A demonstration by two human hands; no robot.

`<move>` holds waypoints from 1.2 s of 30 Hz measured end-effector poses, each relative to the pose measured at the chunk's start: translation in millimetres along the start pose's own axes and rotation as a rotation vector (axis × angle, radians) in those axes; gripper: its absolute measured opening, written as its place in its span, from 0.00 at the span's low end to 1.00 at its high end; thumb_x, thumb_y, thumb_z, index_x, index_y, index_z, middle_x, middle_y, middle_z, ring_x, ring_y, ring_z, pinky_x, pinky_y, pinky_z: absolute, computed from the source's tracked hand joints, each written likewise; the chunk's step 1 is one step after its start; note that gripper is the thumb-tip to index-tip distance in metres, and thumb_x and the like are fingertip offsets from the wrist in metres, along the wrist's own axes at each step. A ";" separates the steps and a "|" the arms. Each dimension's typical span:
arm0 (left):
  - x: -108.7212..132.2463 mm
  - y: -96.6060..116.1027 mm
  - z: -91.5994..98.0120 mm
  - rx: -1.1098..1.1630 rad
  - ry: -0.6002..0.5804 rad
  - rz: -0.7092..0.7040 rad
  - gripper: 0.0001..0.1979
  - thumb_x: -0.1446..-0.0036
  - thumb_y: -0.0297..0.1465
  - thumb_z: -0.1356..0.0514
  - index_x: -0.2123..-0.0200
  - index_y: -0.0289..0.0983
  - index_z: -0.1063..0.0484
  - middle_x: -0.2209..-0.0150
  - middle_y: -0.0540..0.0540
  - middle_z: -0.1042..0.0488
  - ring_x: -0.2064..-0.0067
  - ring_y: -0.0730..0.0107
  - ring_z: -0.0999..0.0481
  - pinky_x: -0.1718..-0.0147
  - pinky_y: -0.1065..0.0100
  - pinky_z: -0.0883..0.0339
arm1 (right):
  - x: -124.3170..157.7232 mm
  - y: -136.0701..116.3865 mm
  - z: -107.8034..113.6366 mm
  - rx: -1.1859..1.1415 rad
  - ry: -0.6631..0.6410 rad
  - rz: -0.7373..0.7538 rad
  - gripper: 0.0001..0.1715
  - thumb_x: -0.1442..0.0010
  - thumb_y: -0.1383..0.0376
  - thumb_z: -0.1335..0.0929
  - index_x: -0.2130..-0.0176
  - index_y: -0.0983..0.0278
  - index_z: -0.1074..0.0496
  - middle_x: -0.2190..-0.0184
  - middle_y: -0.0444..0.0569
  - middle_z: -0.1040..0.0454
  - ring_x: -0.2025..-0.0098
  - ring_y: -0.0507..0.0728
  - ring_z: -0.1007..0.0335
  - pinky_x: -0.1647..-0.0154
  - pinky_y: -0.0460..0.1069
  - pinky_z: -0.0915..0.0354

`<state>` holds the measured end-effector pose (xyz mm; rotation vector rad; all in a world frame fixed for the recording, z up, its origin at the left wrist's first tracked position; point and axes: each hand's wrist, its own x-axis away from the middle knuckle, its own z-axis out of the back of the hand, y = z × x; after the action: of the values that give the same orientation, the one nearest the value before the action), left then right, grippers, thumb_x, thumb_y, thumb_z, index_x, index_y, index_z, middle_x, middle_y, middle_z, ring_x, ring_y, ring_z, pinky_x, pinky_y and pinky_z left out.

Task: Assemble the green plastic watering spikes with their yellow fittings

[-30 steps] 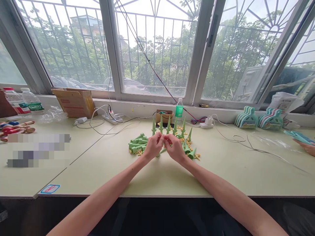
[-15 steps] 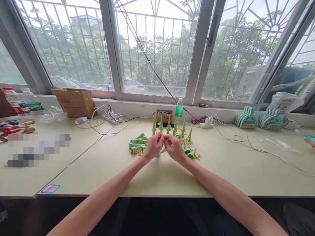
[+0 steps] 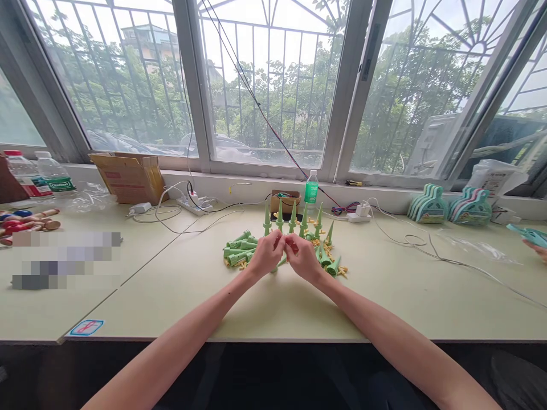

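Biggest thing first: a pale yellow-green, smooth-topped bench (image 3: 171, 313). Left hand (image 3: 267, 253) and right hand (image 3: 303, 257) meet over it, fingers pinched in close; can't tell what they're gripping, if anything. Hollow green plastic tubes (image 3: 237, 259) lie piled by the left hand, so I'd guess plenty's left. Pointed green plastic cones (image 3: 280, 218) standing behind look done. Tiny yellow branching pieces (image 3: 343, 273) lie scattered, probably unused.

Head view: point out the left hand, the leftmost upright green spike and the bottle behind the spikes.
Left hand (image 3: 266, 253): head view, back of the hand.
Leftmost upright green spike (image 3: 267, 220): head view, partway up.
Bottle (image 3: 311, 192): head view, its green side.
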<state>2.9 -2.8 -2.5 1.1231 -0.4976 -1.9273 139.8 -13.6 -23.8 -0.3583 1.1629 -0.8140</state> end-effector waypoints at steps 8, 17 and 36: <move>-0.1 1.9 1.4 -0.014 -0.016 0.007 0.13 0.38 0.34 0.51 0.75 0.39 0.42 0.82 0.54 0.36 0.79 0.74 0.36 0.75 0.71 0.44 | 0.3 -0.5 0.2 -0.023 -0.022 -0.022 0.08 0.37 0.65 0.39 0.65 0.63 0.31 0.71 0.47 0.26 0.74 0.52 0.34 0.72 0.45 0.38; 0.0 0.2 1.6 -0.041 -0.029 -0.016 0.13 0.39 0.33 0.51 0.76 0.39 0.43 0.82 0.54 0.36 0.79 0.74 0.37 0.75 0.71 0.45 | 0.6 -0.4 0.9 -0.023 -0.042 -0.034 0.08 0.37 0.66 0.39 0.65 0.63 0.32 0.70 0.47 0.25 0.73 0.52 0.33 0.72 0.46 0.38; -0.4 -0.5 2.7 -0.060 -0.041 -0.018 0.11 0.42 0.30 0.51 0.77 0.39 0.45 0.82 0.54 0.36 0.79 0.75 0.39 0.76 0.71 0.47 | 0.4 -1.4 1.7 -0.026 -0.062 -0.041 0.07 0.38 0.66 0.40 0.67 0.63 0.34 0.71 0.46 0.26 0.74 0.52 0.33 0.71 0.46 0.37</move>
<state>0.5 -2.3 -1.3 1.0558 -0.4501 -1.9714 140.9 -15.2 -22.5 -0.4266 1.1121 -0.8187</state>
